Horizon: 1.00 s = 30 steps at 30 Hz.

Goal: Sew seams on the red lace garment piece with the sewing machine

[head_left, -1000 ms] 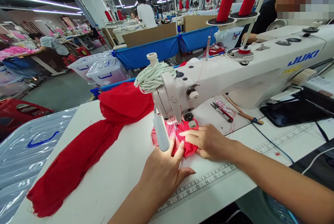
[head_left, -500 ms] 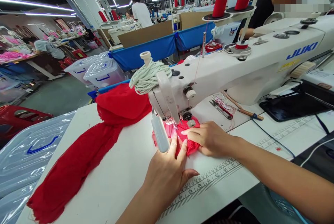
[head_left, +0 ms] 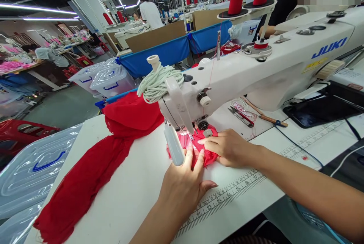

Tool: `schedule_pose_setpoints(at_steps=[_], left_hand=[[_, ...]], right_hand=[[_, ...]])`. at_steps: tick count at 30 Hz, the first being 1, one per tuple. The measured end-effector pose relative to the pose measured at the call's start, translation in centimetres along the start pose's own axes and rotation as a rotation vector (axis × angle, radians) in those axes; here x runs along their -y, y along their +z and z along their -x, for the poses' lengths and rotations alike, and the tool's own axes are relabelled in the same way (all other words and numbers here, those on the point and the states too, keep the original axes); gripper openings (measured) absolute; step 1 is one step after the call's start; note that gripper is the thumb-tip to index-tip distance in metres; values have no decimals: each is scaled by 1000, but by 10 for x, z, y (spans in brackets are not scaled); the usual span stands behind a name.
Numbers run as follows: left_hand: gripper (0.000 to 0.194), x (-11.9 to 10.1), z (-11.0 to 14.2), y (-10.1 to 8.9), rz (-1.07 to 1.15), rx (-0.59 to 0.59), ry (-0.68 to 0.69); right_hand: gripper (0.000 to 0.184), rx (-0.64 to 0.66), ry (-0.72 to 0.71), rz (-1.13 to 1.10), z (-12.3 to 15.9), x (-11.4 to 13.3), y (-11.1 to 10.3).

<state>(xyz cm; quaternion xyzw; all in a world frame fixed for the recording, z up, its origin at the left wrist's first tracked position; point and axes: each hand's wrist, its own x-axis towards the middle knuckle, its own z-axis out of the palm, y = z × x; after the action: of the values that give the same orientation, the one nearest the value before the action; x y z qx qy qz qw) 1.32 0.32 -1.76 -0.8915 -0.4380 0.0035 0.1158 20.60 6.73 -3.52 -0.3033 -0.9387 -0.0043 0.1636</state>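
Note:
A small piece of red fabric (head_left: 209, 156) lies under the needle area of a white sewing machine (head_left: 227, 73). My left hand (head_left: 182, 177) rests on its near left part, fingers spread and stretched toward the presser foot, thumb out to the side. From the right, my right hand (head_left: 227, 147) grips the fabric's right edge, its fingers bent and pressed together on the cloth. The machine's lamp (head_left: 174, 145) shines on the work and hides part of the fabric's left side. The needle tip is too small to make out.
A long strip of red cloth (head_left: 85, 183) lies across the table's left side. Thread snips (head_left: 241, 117), a wooden-handled tool (head_left: 273, 120) and a dark tablet-like device (head_left: 321, 107) lie right. A printed ruler (head_left: 218, 202) runs along the front edge. Plastic boxes (head_left: 31, 175) stand left.
The camera view has shifted slightly. Both hands stay in nearly the same place on the red fabric, with no clear change of grip.

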Motion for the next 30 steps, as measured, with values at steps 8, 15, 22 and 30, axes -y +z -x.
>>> schedule_pose_setpoints(at_steps=[8, 15, 22, 30], left_hand=[[73, 2, 0, 2, 8, 11, -10], [71, 1, -1, 0, 32, 17, -26], [72, 3, -1, 4, 11, -16, -49], [74, 2, -2, 5, 12, -29, -84]], right_hand=[[12, -7, 7, -19, 0, -1, 2], [13, 14, 14, -25, -1, -1, 0], [17, 20, 19, 7, -3, -3, 3], [38, -33, 31, -90, -1, -3, 4]])
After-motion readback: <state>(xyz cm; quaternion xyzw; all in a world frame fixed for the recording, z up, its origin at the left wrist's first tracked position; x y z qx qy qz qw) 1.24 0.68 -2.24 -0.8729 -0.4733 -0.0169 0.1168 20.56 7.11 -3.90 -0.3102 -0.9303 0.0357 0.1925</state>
